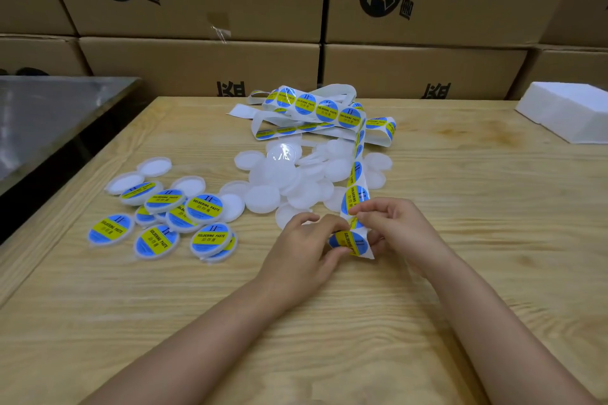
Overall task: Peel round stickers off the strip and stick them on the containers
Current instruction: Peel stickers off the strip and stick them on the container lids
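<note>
A long white backing strip (356,174) of round blue-and-yellow stickers runs from a tangled heap at the back of the table down to my hands. My right hand (391,223) pinches the strip near its lower end. My left hand (309,240) pinches the round sticker (347,242) at the strip's end, its edge lifted from the backing. A pile of plain white round containers (296,181) lies just beyond my hands. To the left lie several containers with stickers on them (171,220).
The wooden table (493,240) carries a white foam block (569,112) at the back right. Stacked cardboard boxes (197,10) form a wall behind. A metal surface (49,108) borders the table on the left.
</note>
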A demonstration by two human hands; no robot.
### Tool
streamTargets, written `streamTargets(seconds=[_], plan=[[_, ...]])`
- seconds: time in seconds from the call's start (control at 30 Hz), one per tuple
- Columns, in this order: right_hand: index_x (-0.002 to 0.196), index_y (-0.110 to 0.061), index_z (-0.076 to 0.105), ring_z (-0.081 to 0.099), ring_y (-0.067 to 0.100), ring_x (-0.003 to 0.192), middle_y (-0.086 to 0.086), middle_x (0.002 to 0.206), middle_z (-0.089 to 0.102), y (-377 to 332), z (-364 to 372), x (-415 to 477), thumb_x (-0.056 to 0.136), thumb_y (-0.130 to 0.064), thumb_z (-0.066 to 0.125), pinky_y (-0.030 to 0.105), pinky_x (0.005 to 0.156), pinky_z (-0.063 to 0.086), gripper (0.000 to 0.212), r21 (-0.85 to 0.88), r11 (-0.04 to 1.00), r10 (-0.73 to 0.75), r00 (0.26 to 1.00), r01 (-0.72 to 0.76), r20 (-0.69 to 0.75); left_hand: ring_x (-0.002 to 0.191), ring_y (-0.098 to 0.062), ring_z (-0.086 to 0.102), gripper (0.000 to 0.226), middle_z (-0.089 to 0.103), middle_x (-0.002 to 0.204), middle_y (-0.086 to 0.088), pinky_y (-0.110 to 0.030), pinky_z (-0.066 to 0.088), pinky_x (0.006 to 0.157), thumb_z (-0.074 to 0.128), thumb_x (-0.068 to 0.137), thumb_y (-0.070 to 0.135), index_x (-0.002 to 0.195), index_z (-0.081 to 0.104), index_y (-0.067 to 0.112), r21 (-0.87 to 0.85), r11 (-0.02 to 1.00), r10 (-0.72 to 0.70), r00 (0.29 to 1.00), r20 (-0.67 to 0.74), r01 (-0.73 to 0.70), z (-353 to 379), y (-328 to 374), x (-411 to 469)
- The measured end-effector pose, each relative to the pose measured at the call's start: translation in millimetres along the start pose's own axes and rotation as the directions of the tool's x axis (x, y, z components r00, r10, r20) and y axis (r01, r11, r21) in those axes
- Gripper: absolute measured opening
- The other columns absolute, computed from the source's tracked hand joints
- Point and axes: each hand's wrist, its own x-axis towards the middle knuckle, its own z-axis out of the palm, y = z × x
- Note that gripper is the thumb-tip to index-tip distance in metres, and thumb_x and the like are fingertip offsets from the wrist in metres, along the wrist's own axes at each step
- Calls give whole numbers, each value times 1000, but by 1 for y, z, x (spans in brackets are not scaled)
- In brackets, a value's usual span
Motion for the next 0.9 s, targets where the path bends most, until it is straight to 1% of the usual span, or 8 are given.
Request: streamTargets(seconds=[0.1, 0.27, 0.47, 0.6, 0.67, 0.77, 0.83, 0.9], plan=[[92, -8, 67, 50, 6, 40, -1, 53, 56, 1, 1, 1, 89, -1, 51, 17, 40, 40, 18, -8, 1000, -1, 1000, 1, -19, 75, -24, 64, 18, 72, 87, -2, -19, 34, 92, 68, 77, 16, 90, 62, 5, -26, 1000, 10, 1000, -30, -11, -1, 2, -1], [91, -13, 63, 50, 12, 34, -4, 43, 55, 6, -6, 7, 84, 3, 48, 16, 38, 36, 23, -141, 990, -46, 992, 29, -116, 104, -3, 55, 6, 68, 105, 2, -22, 40, 90, 65, 82, 16, 85, 64, 10, -176, 984, -16, 995, -96, -1, -4, -1, 0], [84, -20, 66, 41, 2, 39, -8, 53, 49, 15, -27, 17, 82, -5, 58, 15, 41, 31, 17, -375, 927, -93, 968, -1, -232, 82, -2, 57, 10, 63, 83, 10, -18, 43, 72, 67, 80, 15, 80, 67, 25, -419, 897, -210, 970, -124, 140, -7, -5, 3], [87, -21, 67, 46, 10, 57, -8, 65, 52, 15, -35, 16, 80, -10, 65, 21, 50, 32, 13, -486, 873, -100, 961, -40, -259, 73, -2, 58, 24, 67, 78, 17, -16, 45, 67, 68, 83, 10, 72, 65, 31, -590, 743, -413, 910, -32, 316, -8, -8, 5], [94, -17, 68, 53, 18, 72, -1, 79, 57, 15, -37, 15, 79, -11, 67, 24, 56, 35, 16, -536, 842, -101, 958, -61, -267, 73, -5, 58, 22, 67, 76, 18, -20, 45, 68, 67, 83, 9, 73, 66, 29, -626, 693, -469, 883, -14, 358, -9, -10, 6], [102, -13, 69, 52, 24, 103, 8, 108, 54, 11, -29, 11, 82, -9, 64, 22, 83, 35, 21, -670, 742, -337, 879, 28, -336, 72, -3, 59, 19, 67, 73, 16, -18, 46, 68, 67, 84, 8, 75, 66, 25, -640, 674, -500, 866, -27, 369, -10, -10, 8], [91, -13, 72, 54, 6, 88, -2, 91, 57, 4, -12, 6, 86, -18, 64, 15, 73, 34, 11, -589, 787, -472, 795, 184, -381, 68, -1, 58, 18, 67, 70, 17, -16, 46, 67, 66, 84, 9, 76, 65, 25, -655, 654, -532, 846, -41, 379, -11, -12, 9], [82, -14, 73, 45, -1, 62, -15, 69, 54, -1, 8, 3, 86, -32, 63, 9, 58, 32, 21, -359, 896, -388, 856, 262, -342, 67, -3, 59, 16, 66, 68, 16, -24, 48, 70, 66, 84, 10, 77, 65, 25, -682, 616, -575, 817, -48, 393, -12, -14, 9]])
